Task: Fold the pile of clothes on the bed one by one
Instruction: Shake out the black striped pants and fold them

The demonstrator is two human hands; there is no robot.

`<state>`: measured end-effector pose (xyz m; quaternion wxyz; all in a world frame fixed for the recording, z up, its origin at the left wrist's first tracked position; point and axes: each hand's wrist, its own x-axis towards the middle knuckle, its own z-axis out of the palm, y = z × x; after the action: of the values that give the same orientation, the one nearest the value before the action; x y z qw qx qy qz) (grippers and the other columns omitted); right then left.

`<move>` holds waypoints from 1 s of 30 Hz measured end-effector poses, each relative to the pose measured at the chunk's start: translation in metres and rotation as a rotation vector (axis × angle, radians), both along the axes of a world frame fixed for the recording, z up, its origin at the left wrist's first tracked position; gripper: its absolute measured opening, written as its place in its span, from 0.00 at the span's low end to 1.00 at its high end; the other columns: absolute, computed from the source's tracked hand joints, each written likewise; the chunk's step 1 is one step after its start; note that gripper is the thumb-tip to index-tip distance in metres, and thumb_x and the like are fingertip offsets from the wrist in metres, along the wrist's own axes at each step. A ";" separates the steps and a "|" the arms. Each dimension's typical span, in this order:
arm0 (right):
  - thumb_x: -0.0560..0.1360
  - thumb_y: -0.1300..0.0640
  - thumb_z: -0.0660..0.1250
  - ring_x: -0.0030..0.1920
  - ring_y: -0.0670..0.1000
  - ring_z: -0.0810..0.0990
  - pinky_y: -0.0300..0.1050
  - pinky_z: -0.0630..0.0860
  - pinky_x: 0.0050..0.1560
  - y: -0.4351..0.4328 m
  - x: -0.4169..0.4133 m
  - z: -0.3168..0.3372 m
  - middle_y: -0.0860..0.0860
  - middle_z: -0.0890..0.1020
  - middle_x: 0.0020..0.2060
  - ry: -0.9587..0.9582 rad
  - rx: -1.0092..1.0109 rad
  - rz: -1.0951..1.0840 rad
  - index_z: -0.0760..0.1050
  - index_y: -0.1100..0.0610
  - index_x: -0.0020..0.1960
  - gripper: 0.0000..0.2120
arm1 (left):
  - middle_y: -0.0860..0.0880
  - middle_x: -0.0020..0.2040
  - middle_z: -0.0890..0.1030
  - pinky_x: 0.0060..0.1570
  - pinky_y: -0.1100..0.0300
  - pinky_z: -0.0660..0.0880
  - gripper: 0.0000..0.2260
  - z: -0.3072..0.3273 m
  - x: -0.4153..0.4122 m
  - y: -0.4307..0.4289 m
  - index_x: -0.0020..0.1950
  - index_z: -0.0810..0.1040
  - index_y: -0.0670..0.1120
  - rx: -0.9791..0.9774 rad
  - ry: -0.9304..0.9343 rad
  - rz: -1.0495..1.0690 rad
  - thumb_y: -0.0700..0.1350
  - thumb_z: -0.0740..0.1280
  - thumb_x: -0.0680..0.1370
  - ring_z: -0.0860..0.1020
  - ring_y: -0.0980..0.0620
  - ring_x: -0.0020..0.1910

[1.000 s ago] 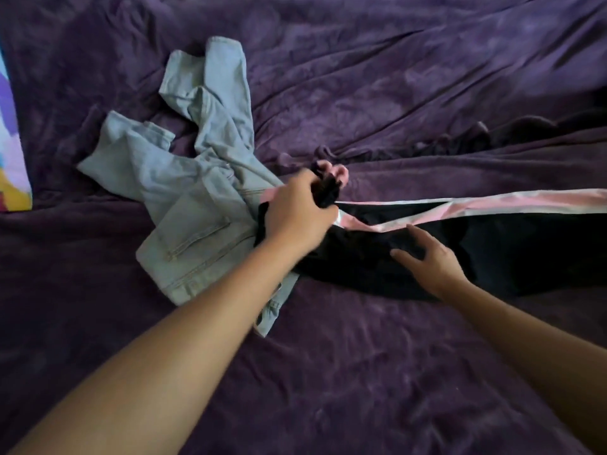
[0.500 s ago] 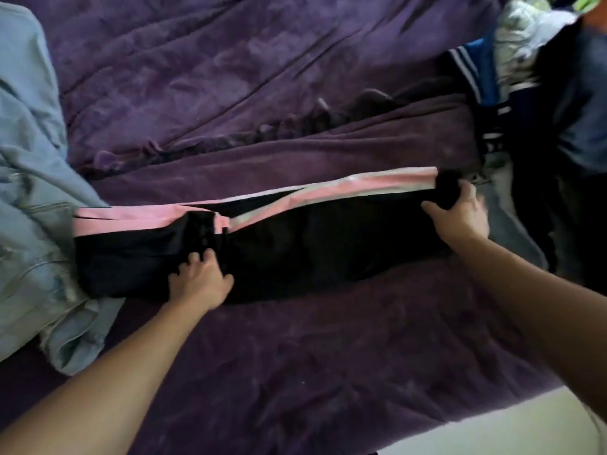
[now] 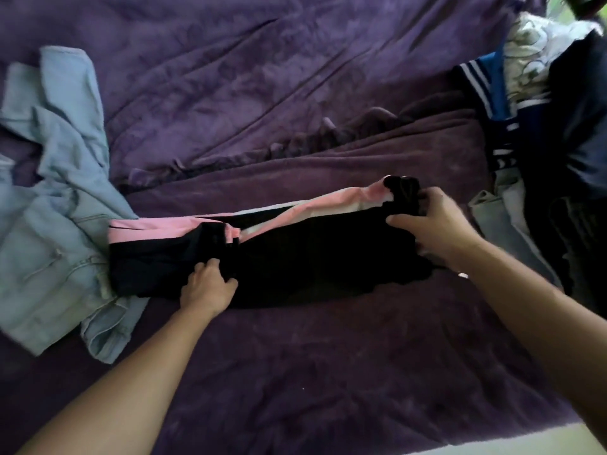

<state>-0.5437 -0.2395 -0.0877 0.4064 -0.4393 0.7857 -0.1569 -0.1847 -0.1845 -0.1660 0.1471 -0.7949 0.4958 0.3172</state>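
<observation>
Black trousers with a pink and white side stripe [image 3: 295,254] lie lengthwise across the purple bed cover [image 3: 295,372]. My left hand [image 3: 208,285] presses down on the black cloth near the folded left end, fingers spread. My right hand [image 3: 430,224] grips the bunched right end of the trousers and holds it lifted off the bed, pulled in toward the middle.
Crumpled light blue jeans [image 3: 56,192] lie at the left, touching the trousers' left end. A pile of clothes [image 3: 551,126] in navy, striped and white sits at the right, with a pale garment [image 3: 505,218] beside my right hand. The bed's near edge [image 3: 492,435] shows bottom right.
My left hand let go of the trousers' left end and moved to press their middle. My right hand went to the far right end, gripped it and drew it leftward and up.
</observation>
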 end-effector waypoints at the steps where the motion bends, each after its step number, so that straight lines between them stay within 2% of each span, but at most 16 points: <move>1: 0.64 0.49 0.76 0.45 0.51 0.79 0.48 0.77 0.43 -0.002 0.026 0.004 0.49 0.79 0.46 0.011 -0.001 0.050 0.70 0.51 0.55 0.24 | 0.41 0.66 0.69 0.59 0.46 0.72 0.24 0.005 0.004 0.002 0.71 0.67 0.45 -0.009 0.020 0.022 0.51 0.65 0.77 0.72 0.39 0.63; 4: 0.67 0.53 0.73 0.51 0.60 0.80 0.53 0.77 0.51 -0.013 0.110 -0.006 0.57 0.80 0.52 -0.002 -0.032 0.205 0.65 0.55 0.64 0.30 | 0.41 0.67 0.69 0.59 0.47 0.73 0.24 0.014 0.018 0.011 0.72 0.66 0.45 -0.042 0.067 0.087 0.49 0.64 0.77 0.72 0.40 0.63; 6: 0.70 0.54 0.70 0.54 0.62 0.79 0.48 0.73 0.50 -0.017 0.164 -0.026 0.60 0.79 0.54 0.004 -0.020 0.286 0.63 0.57 0.65 0.28 | 0.41 0.67 0.69 0.58 0.48 0.73 0.24 0.014 0.028 0.019 0.72 0.66 0.45 -0.071 0.087 0.123 0.49 0.64 0.78 0.72 0.41 0.63; 8: 0.72 0.54 0.69 0.56 0.63 0.78 0.47 0.71 0.49 -0.014 0.207 -0.050 0.61 0.78 0.56 -0.029 0.057 0.370 0.59 0.58 0.68 0.30 | 0.41 0.66 0.70 0.59 0.47 0.73 0.23 0.011 0.039 0.026 0.72 0.67 0.45 -0.098 0.093 0.144 0.49 0.65 0.78 0.72 0.40 0.62; 10: 0.73 0.54 0.70 0.59 0.62 0.77 0.50 0.73 0.57 -0.005 0.233 -0.070 0.60 0.76 0.62 -0.105 0.171 0.473 0.56 0.57 0.73 0.35 | 0.41 0.65 0.70 0.58 0.46 0.73 0.23 0.007 0.048 0.033 0.71 0.67 0.44 -0.118 0.095 0.136 0.48 0.65 0.78 0.72 0.40 0.61; 12: 0.72 0.51 0.73 0.61 0.58 0.77 0.50 0.72 0.63 0.006 0.235 -0.079 0.58 0.76 0.64 -0.150 0.208 0.499 0.58 0.56 0.75 0.37 | 0.41 0.64 0.70 0.57 0.46 0.73 0.21 0.004 0.053 0.037 0.70 0.68 0.45 -0.148 0.081 0.070 0.48 0.65 0.77 0.71 0.41 0.61; 15: 0.71 0.52 0.72 0.51 0.52 0.81 0.44 0.75 0.52 0.017 0.195 -0.080 0.53 0.81 0.55 -0.061 -0.053 0.302 0.73 0.54 0.64 0.23 | 0.42 0.64 0.70 0.54 0.47 0.72 0.21 0.001 0.050 0.038 0.69 0.71 0.47 -0.285 0.043 -0.127 0.46 0.65 0.76 0.70 0.40 0.60; 17: 0.71 0.52 0.71 0.53 0.54 0.79 0.46 0.73 0.51 0.021 0.152 -0.083 0.53 0.80 0.54 0.133 -0.195 0.176 0.75 0.54 0.60 0.19 | 0.44 0.68 0.68 0.56 0.47 0.71 0.22 -0.003 0.038 0.035 0.70 0.70 0.50 -0.348 0.046 -0.278 0.46 0.64 0.76 0.69 0.41 0.62; 19: 0.70 0.49 0.73 0.60 0.57 0.74 0.52 0.73 0.57 0.021 0.115 -0.088 0.54 0.76 0.59 0.268 -0.133 0.085 0.70 0.53 0.66 0.26 | 0.45 0.72 0.64 0.60 0.47 0.67 0.23 -0.012 0.020 0.031 0.72 0.67 0.53 -0.314 0.060 -0.417 0.47 0.63 0.77 0.66 0.42 0.66; 20: 0.69 0.47 0.74 0.62 0.57 0.74 0.54 0.73 0.59 0.019 0.104 -0.091 0.54 0.75 0.62 0.237 -0.029 0.035 0.68 0.53 0.68 0.31 | 0.45 0.74 0.60 0.63 0.47 0.65 0.24 -0.018 0.012 0.029 0.73 0.64 0.55 -0.250 0.077 -0.457 0.48 0.62 0.77 0.63 0.42 0.69; 21: 0.68 0.46 0.75 0.61 0.56 0.75 0.54 0.74 0.60 0.018 0.098 -0.096 0.53 0.76 0.62 0.144 0.074 -0.020 0.67 0.55 0.69 0.34 | 0.44 0.76 0.57 0.65 0.46 0.63 0.24 -0.024 0.006 0.027 0.74 0.62 0.56 -0.163 0.097 -0.478 0.49 0.62 0.78 0.60 0.41 0.71; 22: 0.68 0.47 0.76 0.58 0.55 0.78 0.53 0.77 0.56 0.017 0.097 -0.100 0.53 0.78 0.60 0.028 0.146 -0.069 0.70 0.56 0.67 0.32 | 0.44 0.77 0.53 0.66 0.45 0.62 0.25 -0.029 0.003 0.024 0.75 0.60 0.57 -0.078 0.119 -0.487 0.49 0.61 0.79 0.58 0.40 0.72; 23: 0.68 0.49 0.77 0.51 0.53 0.81 0.50 0.81 0.48 0.015 0.097 -0.103 0.53 0.80 0.57 -0.069 0.190 -0.100 0.74 0.57 0.62 0.27 | 0.44 0.77 0.52 0.67 0.45 0.62 0.24 -0.032 0.004 0.022 0.75 0.60 0.58 -0.024 0.144 -0.486 0.49 0.60 0.79 0.57 0.39 0.73; 25: 0.68 0.54 0.77 0.41 0.50 0.83 0.43 0.81 0.35 0.012 0.105 -0.099 0.55 0.84 0.49 -0.178 0.215 -0.123 0.78 0.56 0.50 0.14 | 0.45 0.77 0.55 0.66 0.46 0.64 0.22 -0.032 0.013 0.017 0.74 0.64 0.57 -0.020 0.226 -0.454 0.48 0.60 0.80 0.60 0.41 0.71; 28: 0.68 0.55 0.76 0.41 0.54 0.84 0.52 0.83 0.43 0.011 0.121 -0.073 0.56 0.85 0.45 -0.209 0.130 -0.135 0.79 0.55 0.47 0.10 | 0.46 0.68 0.70 0.63 0.50 0.70 0.16 -0.013 0.041 0.010 0.67 0.75 0.51 -0.176 0.445 -0.261 0.44 0.63 0.79 0.72 0.45 0.64; 30: 0.67 0.55 0.76 0.41 0.53 0.85 0.52 0.83 0.43 0.013 0.145 -0.043 0.54 0.85 0.43 -0.245 0.043 -0.106 0.79 0.55 0.47 0.10 | 0.45 0.57 0.78 0.56 0.51 0.74 0.13 0.004 0.068 0.004 0.61 0.80 0.46 -0.334 0.460 -0.103 0.41 0.65 0.77 0.79 0.45 0.54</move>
<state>-0.3992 -0.2269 -0.1307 0.5000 -0.3659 0.7553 -0.2135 -0.1163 -0.1805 -0.1615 -0.0862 -0.6891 0.6013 0.3952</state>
